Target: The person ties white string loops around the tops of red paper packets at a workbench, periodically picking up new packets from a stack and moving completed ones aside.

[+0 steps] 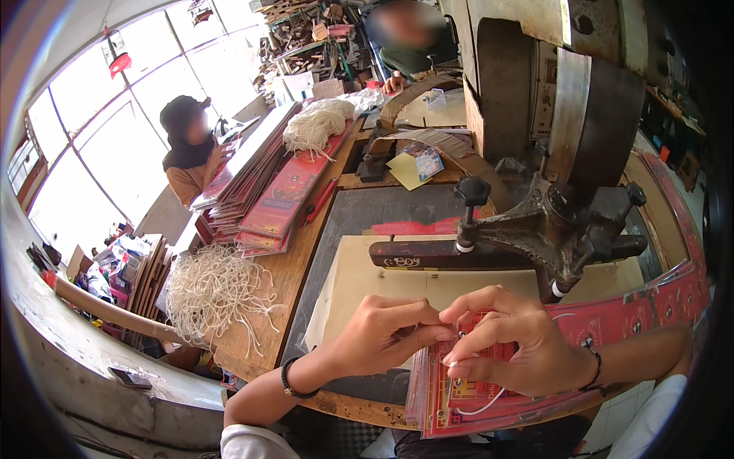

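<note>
My left hand (386, 335) and my right hand (508, 346) meet over a stack of flat red printed paper bags (459, 402) at the near edge of the workbench. The fingertips of both hands pinch at the stack's top edge, where a thin white cord (483, 405) loops out below my right palm. The stack runs to the right as a long red strip (650, 302) with punched holes. Just behind my hands stands a heavy metal punching machine (558, 222) on a cream sheet (397, 287).
A loose heap of white cords (214, 291) lies on the wooden bench at left, beside stacked red flat bags (267, 191) and another cord bundle (317, 122). A person in a dark head covering (187, 145) works at the far left, another person (409, 38) at the back.
</note>
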{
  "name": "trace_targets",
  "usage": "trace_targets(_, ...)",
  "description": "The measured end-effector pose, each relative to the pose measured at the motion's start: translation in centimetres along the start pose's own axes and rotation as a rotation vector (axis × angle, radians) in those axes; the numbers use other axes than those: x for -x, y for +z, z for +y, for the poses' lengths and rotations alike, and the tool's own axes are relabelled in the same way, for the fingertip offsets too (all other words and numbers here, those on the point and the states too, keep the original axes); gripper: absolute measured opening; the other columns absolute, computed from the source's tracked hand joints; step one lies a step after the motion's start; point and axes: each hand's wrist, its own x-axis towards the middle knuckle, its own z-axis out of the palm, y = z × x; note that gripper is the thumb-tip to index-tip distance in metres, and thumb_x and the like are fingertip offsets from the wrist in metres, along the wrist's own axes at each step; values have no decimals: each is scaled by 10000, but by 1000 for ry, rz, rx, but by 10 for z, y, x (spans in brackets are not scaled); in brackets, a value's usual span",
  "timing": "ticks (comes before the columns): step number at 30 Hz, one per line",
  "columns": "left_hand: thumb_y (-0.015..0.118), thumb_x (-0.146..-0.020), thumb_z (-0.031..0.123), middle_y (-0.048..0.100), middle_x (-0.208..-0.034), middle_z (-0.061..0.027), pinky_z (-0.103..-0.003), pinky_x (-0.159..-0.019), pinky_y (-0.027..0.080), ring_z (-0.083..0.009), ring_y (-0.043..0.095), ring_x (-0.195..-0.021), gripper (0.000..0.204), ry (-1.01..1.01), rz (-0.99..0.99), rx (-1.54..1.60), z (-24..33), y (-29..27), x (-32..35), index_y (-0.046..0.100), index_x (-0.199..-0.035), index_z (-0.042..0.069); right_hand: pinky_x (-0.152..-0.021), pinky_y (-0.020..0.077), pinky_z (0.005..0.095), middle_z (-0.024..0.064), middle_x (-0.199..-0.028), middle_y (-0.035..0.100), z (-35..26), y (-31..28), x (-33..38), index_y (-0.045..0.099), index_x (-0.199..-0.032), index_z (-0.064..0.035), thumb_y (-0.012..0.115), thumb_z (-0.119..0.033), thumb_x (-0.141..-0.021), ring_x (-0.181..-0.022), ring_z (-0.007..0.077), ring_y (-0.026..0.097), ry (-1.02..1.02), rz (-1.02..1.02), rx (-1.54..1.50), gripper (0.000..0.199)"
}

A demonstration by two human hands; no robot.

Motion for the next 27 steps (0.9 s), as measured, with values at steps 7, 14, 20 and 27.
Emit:
trace_targets(7,672,-917,46,659,-749,-45,-309,-556,430,-192,559,-622,76,53,263,210,11,16,10,616,-961,16,-930,498,401,157,-1306,574,-4,3,-1,767,-972,-140,808,-215,-828,-1145,282,575,2,-44,121,168)
trace_targets(14,733,-876,163,723,-907,4,-360,-777,364,-250,635,-925,308,337,255,-118,0,13,13,650,-1167,108,-991,457,447,146,-1353,571,9,7,3,772,-981,-199,781,-291,-832,-1210,330,533,-97,-220,223,175)
trace_targets(20,676,-907,255,697,-1195,-8,-411,-832,328,-323,591,-1204,406,367,196,-154,2,20,11,625,-1295,150,-1051,403,451,65,-1368,576,3,5,4,775,-1022,-225,757,-316,-852,-1260,304,498,-155,-329,333,193)
trace_targets(27,478,-1040,287,699,-1252,-25,-454,-922,308,-416,542,-1284,427,331,136,-109,1,27,8,453,-1456,195,-1069,391,464,77,-1329,591,4,11,2,772,-1067,-204,779,-260,-816,-1291,300,472,-102,-120,192,257)
